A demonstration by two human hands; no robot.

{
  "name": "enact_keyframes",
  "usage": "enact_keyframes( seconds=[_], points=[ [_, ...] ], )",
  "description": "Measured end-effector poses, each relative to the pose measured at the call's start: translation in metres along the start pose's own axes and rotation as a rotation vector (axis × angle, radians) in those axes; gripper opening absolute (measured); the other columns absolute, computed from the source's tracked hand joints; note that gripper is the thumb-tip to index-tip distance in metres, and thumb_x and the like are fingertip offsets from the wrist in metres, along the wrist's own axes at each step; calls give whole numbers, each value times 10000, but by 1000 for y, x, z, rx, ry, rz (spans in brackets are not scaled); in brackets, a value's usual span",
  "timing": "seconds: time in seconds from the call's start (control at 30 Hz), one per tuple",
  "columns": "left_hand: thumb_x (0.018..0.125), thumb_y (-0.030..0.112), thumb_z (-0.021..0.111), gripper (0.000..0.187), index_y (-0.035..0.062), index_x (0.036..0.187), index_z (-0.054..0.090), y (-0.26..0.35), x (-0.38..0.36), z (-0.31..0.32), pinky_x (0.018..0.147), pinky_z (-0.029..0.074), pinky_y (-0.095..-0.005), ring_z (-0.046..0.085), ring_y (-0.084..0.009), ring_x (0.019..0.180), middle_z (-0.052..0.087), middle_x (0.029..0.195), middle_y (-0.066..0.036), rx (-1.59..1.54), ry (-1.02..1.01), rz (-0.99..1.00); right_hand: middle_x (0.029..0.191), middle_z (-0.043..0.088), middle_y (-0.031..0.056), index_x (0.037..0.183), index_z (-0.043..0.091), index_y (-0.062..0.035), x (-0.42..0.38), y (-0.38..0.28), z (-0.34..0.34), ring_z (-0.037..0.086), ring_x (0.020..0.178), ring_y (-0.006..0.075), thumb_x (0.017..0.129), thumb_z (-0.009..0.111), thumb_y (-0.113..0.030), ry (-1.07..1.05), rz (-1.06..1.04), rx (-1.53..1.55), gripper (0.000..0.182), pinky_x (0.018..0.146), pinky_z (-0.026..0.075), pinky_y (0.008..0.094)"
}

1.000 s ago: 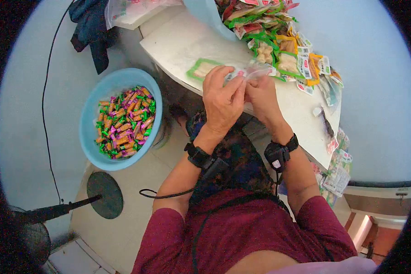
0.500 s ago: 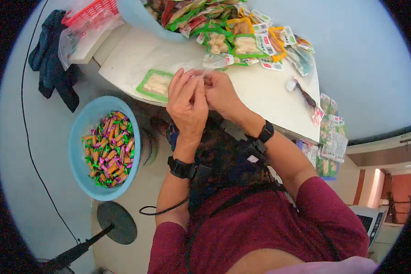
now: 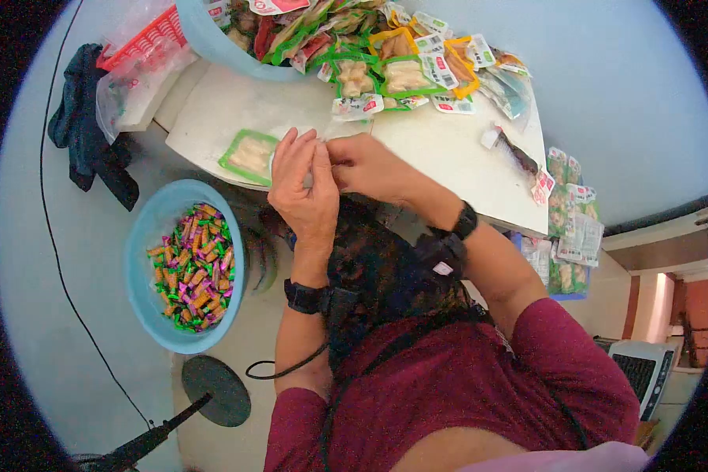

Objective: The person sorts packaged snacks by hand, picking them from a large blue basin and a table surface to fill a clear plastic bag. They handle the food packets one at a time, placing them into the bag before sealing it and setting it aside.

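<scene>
Over the near edge of the white table (image 3: pixel 425 149), my two hands meet at the fingertips. My left hand (image 3: pixel 303 193) has its fingers bent and pressed together around something I cannot make out. Against it, my right hand (image 3: pixel 377 169) curls its fingers in a pinch, and what they hold is hidden. Just left of my left hand lies a clear packet with a green border (image 3: pixel 250 157) and pale pieces inside, flat on the table. Beyond my hands, more green- and orange-edged food packets (image 3: pixel 409 75) lie in a pile.
A blue tub (image 3: pixel 275 71) full of packets stands at the back. Lower left, a blue basin (image 3: pixel 138 299) holds small wrapped snacks. A dark packet (image 3: pixel 518 153) lies on the right side of the table. A crate of packets (image 3: pixel 570 275) stands beyond; a black round-based stand (image 3: pixel 216 391) is lower left.
The view has shifted slightly. My hands have moved a little left and nearer, still together. The clear plastic seen by my fingertips no longer shows there.
</scene>
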State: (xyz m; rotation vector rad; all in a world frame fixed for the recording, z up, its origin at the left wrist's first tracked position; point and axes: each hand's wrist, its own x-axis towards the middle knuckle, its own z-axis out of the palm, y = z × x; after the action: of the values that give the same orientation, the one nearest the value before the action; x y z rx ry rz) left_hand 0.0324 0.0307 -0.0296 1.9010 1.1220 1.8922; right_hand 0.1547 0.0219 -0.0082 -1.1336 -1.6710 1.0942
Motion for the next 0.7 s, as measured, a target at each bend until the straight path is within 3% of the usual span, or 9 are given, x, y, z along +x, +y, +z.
enact_keyframes(
  seconds=[0.03,0.13,0.17,0.2,0.27,0.4,0.5,0.6,0.7],
  points=[
    [817,21,650,108,-14,911,691,1,0,-2,900,484,-397,621,-348,1058,697,982,-147,19,-3,4,745,679,108,879,676,32,-5,-2,-11,636,644,156,834,601,-96,3,4,-61,155,606,518,315],
    [844,-5,622,119,-24,939,692,4,-2,-5,944,457,-365,625,-284,1066,701,1006,-122,50,-26,9,724,685,120,898,684,18,-20,-14,-56,637,562,147,857,604,-157,292,33,-176,197,565,533,308],
    [835,-1,632,120,-19,938,691,4,-3,-5,945,456,-368,623,-288,1067,700,1005,-122,61,-24,23,729,688,129,901,695,-2,-22,-14,-73,655,593,180,852,603,-175,438,46,-268,202,596,541,328],
    [825,3,643,122,-14,936,689,4,-4,-4,947,454,-370,622,-291,1067,699,1003,-123,72,-21,38,727,684,137,902,702,-17,-19,0,-99,675,662,233,835,615,-204,552,-89,-495,217,655,543,360],
    [801,14,664,139,-3,938,682,8,-4,-5,944,453,-393,611,-317,1065,690,1004,-126,113,-31,69,777,684,151,879,698,-22,-14,6,-139,666,742,315,823,631,-254,735,-84,-690,248,741,520,403],
    [752,33,696,221,21,971,668,18,-4,-7,939,443,-436,568,-360,1088,660,1044,-132,212,-73,120,880,678,168,932,650,-17,0,29,-181,659,817,344,786,687,-363,758,9,-999,378,737,515,417],
    [735,38,707,258,26,988,664,22,-4,-7,944,435,-438,546,-359,1116,643,1081,-131,259,-103,153,887,668,174,916,630,-20,11,43,-193,654,841,351,704,756,-426,623,206,-932,476,708,513,416],
    [725,43,714,260,34,981,668,22,-3,-8,935,438,-435,547,-353,1097,634,1088,-126,294,-106,184,840,662,185,864,626,-7,16,57,-199,653,762,340,645,796,-432,668,90,-961,507,670,508,410],
    [723,51,720,234,52,953,677,24,0,-9,890,450,-423,558,-331,1024,628,1042,-111,337,-104,226,787,655,162,846,636,0,16,50,-207,654,684,271,667,788,-341,548,295,-703,413,634,510,393]
  ],
)
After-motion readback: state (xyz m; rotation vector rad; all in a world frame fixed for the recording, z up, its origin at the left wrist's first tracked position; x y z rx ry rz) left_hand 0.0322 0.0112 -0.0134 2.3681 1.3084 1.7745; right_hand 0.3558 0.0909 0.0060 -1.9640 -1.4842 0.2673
